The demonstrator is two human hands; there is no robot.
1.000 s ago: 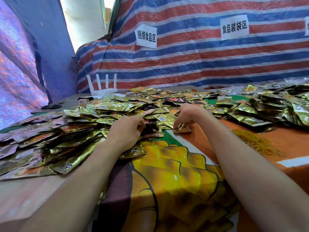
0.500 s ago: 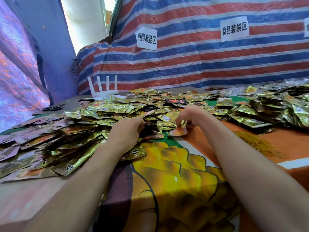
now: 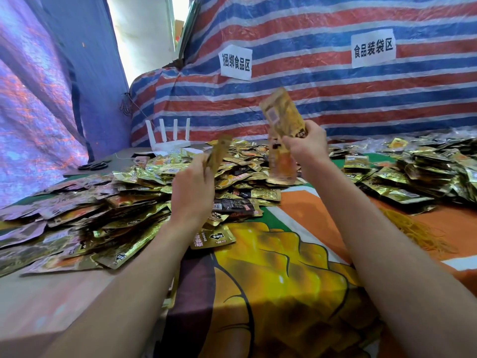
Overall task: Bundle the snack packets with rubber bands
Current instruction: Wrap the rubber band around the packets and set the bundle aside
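Item: left hand; fingers curled round a slim gold packet, seen edge-on and blurred, held above the near-centre of the heap.

Item: right hand; held higher and further right, fingers and thumb closed on an upright gold packet that rises from the fist; an orange packet hangs below the same grip; both blurred, and whether more packets sit between them cannot be told.

Item: main heap of snack packets; mostly gold foil, some dark and orange, spread loose over the left and centre of the desk, reaching to the far edge.

Item: second heap of packets; on the right, well apart from the hands.

Item: rubber bands; a yellow tangled mass lying on the cloth at the right, just near of the second heap; neither hand touches it.

Item: printed cloth; orange, yellow and green, covering the near centre and right of the desk.

Item: white router; four antennae upright, at the far left of the desk; scissors lie to its left.

Item: striped tarpaulin; red, blue and white, behind the desk, bearing two paper signs.
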